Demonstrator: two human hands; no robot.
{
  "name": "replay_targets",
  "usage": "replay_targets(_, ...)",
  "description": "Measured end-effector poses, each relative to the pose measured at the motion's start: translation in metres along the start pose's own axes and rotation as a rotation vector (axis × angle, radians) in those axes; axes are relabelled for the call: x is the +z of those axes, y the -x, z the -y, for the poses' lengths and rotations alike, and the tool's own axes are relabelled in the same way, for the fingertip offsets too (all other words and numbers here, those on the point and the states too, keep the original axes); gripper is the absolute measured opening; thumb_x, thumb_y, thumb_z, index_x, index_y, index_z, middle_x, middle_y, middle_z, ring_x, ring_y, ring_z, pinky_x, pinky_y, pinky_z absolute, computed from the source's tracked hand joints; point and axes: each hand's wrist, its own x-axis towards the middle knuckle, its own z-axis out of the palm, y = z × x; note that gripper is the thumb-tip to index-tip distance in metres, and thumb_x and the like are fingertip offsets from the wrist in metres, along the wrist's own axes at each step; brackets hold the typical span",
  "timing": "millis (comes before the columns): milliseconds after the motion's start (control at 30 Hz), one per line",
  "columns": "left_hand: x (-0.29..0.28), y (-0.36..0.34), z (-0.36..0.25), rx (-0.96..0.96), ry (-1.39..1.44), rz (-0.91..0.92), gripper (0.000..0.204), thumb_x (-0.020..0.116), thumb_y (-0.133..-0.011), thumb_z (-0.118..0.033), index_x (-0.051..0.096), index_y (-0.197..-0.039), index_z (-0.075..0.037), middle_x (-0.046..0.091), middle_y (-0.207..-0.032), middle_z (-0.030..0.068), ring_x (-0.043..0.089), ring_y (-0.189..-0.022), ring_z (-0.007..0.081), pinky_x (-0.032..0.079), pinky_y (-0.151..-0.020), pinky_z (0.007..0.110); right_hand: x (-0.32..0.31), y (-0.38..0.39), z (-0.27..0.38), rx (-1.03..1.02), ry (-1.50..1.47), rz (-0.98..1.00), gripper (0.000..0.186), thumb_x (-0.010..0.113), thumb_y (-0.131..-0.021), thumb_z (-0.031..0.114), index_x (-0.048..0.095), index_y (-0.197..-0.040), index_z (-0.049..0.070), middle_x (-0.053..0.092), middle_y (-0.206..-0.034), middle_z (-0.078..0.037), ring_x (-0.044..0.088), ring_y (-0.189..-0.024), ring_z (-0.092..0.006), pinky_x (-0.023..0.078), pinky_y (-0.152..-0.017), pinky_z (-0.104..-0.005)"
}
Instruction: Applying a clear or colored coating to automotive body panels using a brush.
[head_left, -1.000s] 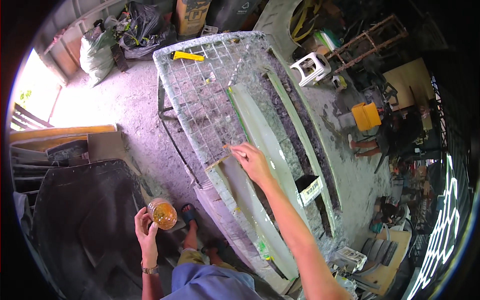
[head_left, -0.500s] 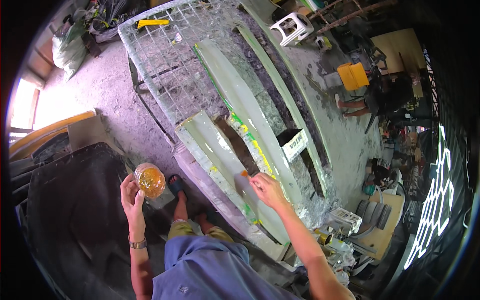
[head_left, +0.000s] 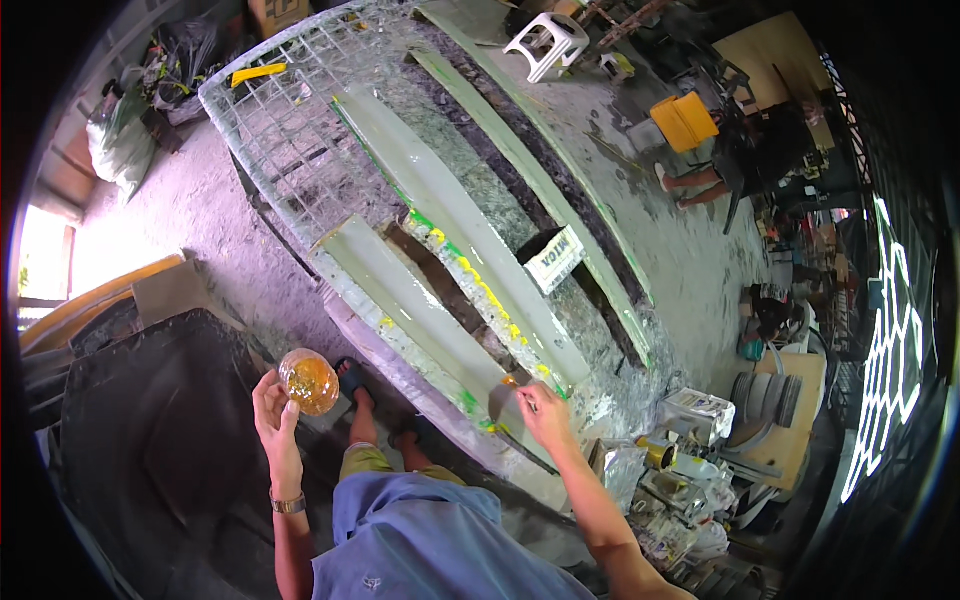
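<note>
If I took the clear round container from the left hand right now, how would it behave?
The clear round container has a see-through wall like thin plastic, so it is probably light and might give if squeezed. Its amber contents look glossy, perhaps liquid, so tilting could spill them. Being round, it may roll if laid sideways.

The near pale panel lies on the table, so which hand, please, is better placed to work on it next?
The right hand, probably: it holds a small orange-tipped tool at the near pale panel, while the left hand, farther off, holds a clear tub of amber material.
</note>
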Motion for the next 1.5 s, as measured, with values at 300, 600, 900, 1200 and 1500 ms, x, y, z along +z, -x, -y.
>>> replay_targets(300, 0.016, 0.012, -0.001, -0.001, 0.037, 0.005, 0.051, 0.06, -0.087, -0.013, 0.043, -0.134, -0.001, 0.054, -0.111, 0.0057, 0.052, -0.108, 0.0144, 0.041, -0.097, 0.03, 0.025, -0.001, 0.047, -0.087, -0.145, -0.154, 0.013, 0.067, -0.086, 0.01, 0.062, -0.097, 0.007, 0.064, -0.092, -0.01, 0.066, -0.072, -0.0264, 0.054, -0.062, -0.0344)
replay_targets(600, 0.028, 0.013, 0.003, -0.013, -0.008, 0.038, 0.054, 0.065, -0.086, -0.018, 0.045, -0.133, -0.001, 0.054, -0.11, 0.0038, 0.052, -0.108, 0.0137, 0.04, -0.098, 0.031, 0.011, 0.069, -0.023, 0.209, -0.12, -0.218, 0.011, 0.064, -0.087, 0.008, 0.061, -0.097, 0.006, 0.063, -0.089, -0.012, 0.064, -0.075, -0.032, 0.052, -0.063, -0.0378)
replay_targets(900, 0.03, 0.015, 0.01, -0.002, 0.021, 0.08, 0.055, 0.066, -0.086, -0.016, 0.043, -0.133, 0.0, 0.055, -0.113, 0.0059, 0.053, -0.108, 0.0145, 0.04, -0.097, 0.03, -0.05, 0.039, -0.004, 0.248, 0.156, 0.169, 0.01, 0.064, -0.086, 0.013, 0.066, -0.093, 0.006, 0.065, -0.087, -0.015, 0.065, -0.078, -0.0338, 0.051, -0.067, -0.0428)
replay_targets(1200, 0.02, 0.017, 0.006, -0.026, 0.036, 0.044, 0.055, 0.063, -0.086, -0.013, 0.041, -0.135, 0.0, 0.055, -0.113, 0.0063, 0.053, -0.106, 0.0144, 0.04, -0.096, 0.03, -0.011, -0.029, 0.033, 0.102, -0.2, 0.079, 0.014, 0.064, -0.089, 0.017, 0.069, -0.096, 0.006, 0.069, -0.09, -0.011, 0.065, -0.07, -0.0288, 0.053, -0.067, -0.0373)
replay_targets(1500, 0.025, 0.012, 0.003, -0.016, -0.016, 0.064, 0.058, 0.064, -0.083, -0.015, 0.042, -0.134, 0.0, 0.054, -0.111, 0.0063, 0.053, -0.103, 0.0145, 0.041, -0.094, 0.029, 0.023, -0.044, 0.033, 0.045, -0.178, -0.022, 0.015, 0.068, -0.087, 0.011, 0.069, -0.099, 0.003, 0.068, -0.079, -0.009, 0.064, -0.064, -0.0132, 0.051, -0.06, -0.0277)
